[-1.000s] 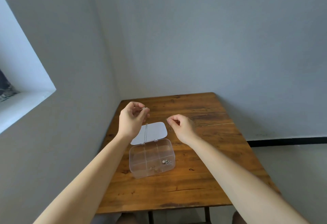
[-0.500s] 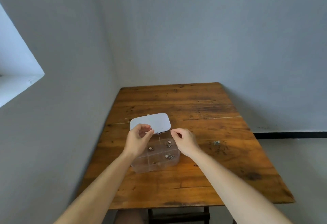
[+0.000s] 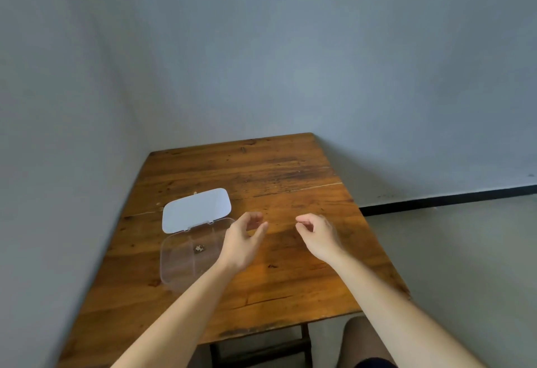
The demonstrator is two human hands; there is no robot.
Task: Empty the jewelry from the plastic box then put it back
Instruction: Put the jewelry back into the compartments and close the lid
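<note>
Since half a second ago both hands have drifted rightward off the box and are now hovering over bare wood, and the loose piece seen on the boards at the right is no longer showing. At nine o'clock of the hands, the clear plastic box (image 3: pixel 186 257) is sitting open on the wooden table (image 3: pixel 290 280), its white lid (image 3: pixel 196 210) lying flat behind it at twelve o'clock of the tray. One small silver jewelry piece (image 3: pixel 199 248) is resting in a middle compartment; the rest is hidden by the forearm or too faint to tell. The left hand (image 3: pixel 242 244) is hanging loosely curled, thumb and fingers apart, pinching nothing visible. At three o'clock of it, the right hand (image 3: pixel 318 235) is curling thumb toward forefinger; whether a fine chain is held I cannot tell. The refilling step seems under way, and the next move likely calls for a delicate fingertip pinch on a remaining piece.
</note>
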